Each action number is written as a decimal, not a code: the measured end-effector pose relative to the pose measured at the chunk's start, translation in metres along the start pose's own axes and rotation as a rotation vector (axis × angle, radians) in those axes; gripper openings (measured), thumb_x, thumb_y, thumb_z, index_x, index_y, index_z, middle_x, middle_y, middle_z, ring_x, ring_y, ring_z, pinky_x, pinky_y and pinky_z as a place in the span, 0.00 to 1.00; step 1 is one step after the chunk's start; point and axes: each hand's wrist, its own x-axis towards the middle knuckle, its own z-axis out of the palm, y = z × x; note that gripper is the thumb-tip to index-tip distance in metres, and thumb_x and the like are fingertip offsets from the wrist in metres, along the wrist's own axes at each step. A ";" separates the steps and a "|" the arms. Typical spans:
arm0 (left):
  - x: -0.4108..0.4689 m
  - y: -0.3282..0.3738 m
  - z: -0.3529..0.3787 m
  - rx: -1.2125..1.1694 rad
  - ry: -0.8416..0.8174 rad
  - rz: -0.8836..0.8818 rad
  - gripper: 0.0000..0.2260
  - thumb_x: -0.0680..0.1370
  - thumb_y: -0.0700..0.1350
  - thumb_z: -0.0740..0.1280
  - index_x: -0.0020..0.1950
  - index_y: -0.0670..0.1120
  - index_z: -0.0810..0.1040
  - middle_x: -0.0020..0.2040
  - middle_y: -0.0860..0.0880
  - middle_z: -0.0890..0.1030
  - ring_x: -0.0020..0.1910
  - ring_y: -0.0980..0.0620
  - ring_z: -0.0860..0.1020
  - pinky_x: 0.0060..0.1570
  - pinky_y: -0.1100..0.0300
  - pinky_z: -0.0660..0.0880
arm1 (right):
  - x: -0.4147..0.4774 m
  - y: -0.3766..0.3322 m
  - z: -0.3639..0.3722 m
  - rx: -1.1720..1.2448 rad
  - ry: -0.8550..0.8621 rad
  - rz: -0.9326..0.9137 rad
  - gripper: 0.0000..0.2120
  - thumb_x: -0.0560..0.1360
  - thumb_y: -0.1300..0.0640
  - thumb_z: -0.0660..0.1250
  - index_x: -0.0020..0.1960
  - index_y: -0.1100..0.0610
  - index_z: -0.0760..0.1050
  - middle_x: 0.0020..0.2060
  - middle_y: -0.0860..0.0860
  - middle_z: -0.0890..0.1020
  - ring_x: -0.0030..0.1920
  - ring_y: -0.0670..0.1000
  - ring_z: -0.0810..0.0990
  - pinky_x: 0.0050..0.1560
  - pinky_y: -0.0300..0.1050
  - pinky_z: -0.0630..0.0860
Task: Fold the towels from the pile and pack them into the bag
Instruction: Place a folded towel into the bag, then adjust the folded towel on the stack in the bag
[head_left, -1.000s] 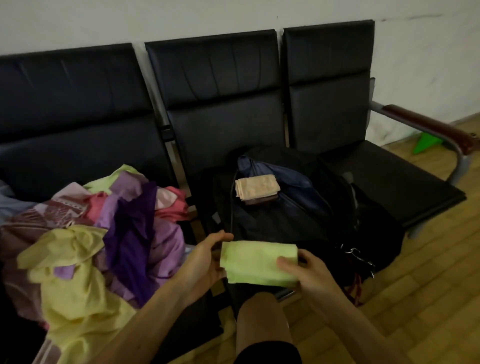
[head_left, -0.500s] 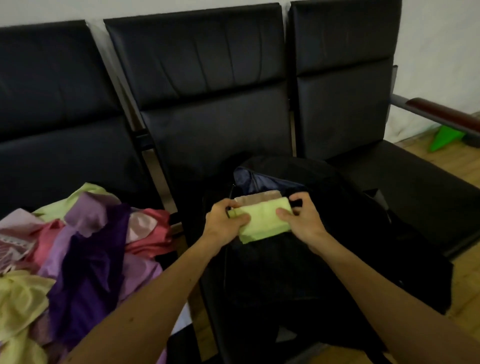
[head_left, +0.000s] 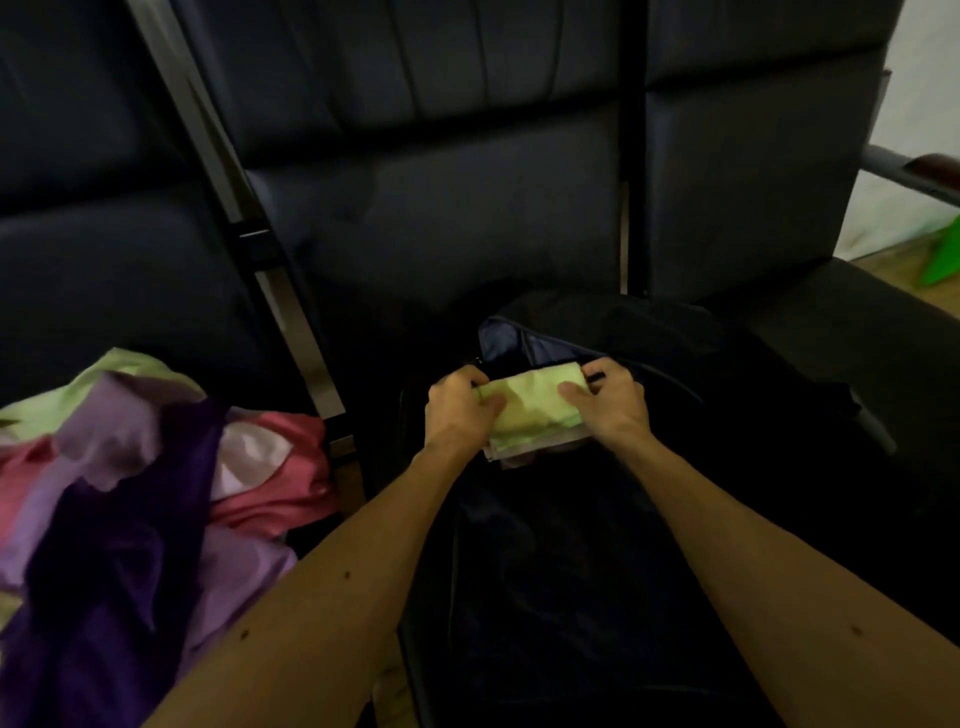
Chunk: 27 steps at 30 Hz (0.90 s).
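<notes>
A folded light-green towel (head_left: 532, 402) lies at the mouth of the dark bag (head_left: 597, 545) on the middle seat, on top of paler folded towels whose edges (head_left: 519, 454) show beneath it. My left hand (head_left: 457, 410) grips the towel's left end, thumb on top. My right hand (head_left: 613, 402) grips its right end the same way. The bag's blue lining (head_left: 511, 343) shows just behind the towel. The pile of unfolded towels (head_left: 130, 493), purple, lilac, pink and green, lies on the left seat.
A row of black padded chairs (head_left: 441, 182) backs the scene, with a metal frame bar (head_left: 280, 306) between the left and middle seats. An armrest (head_left: 919, 174) sticks out at the right edge, and a green object (head_left: 943, 260) sits on the wooden floor beyond it.
Both hands have carried the folded green towel from in front of the bag up onto the folded stack at the bag's opening, and the view has moved closer.
</notes>
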 end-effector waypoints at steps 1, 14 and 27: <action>-0.001 0.000 -0.002 0.010 0.001 0.006 0.16 0.76 0.48 0.73 0.62 0.47 0.79 0.60 0.44 0.79 0.60 0.44 0.77 0.58 0.51 0.76 | -0.001 -0.003 -0.002 -0.009 0.000 -0.007 0.18 0.73 0.50 0.73 0.60 0.56 0.77 0.53 0.56 0.82 0.56 0.58 0.80 0.57 0.49 0.76; -0.132 -0.014 -0.151 -0.334 0.069 0.240 0.03 0.77 0.37 0.70 0.46 0.45 0.81 0.35 0.50 0.82 0.34 0.54 0.81 0.37 0.62 0.77 | -0.169 -0.088 -0.008 -0.102 -0.247 -0.425 0.05 0.75 0.58 0.70 0.51 0.52 0.81 0.44 0.46 0.83 0.45 0.45 0.81 0.48 0.38 0.75; -0.316 -0.265 -0.194 -0.037 0.228 -0.264 0.04 0.72 0.43 0.76 0.43 0.49 0.82 0.33 0.57 0.79 0.32 0.61 0.77 0.34 0.72 0.68 | -0.380 -0.079 0.190 -0.127 -0.700 -0.384 0.08 0.73 0.56 0.72 0.52 0.53 0.80 0.42 0.42 0.80 0.48 0.46 0.81 0.53 0.43 0.76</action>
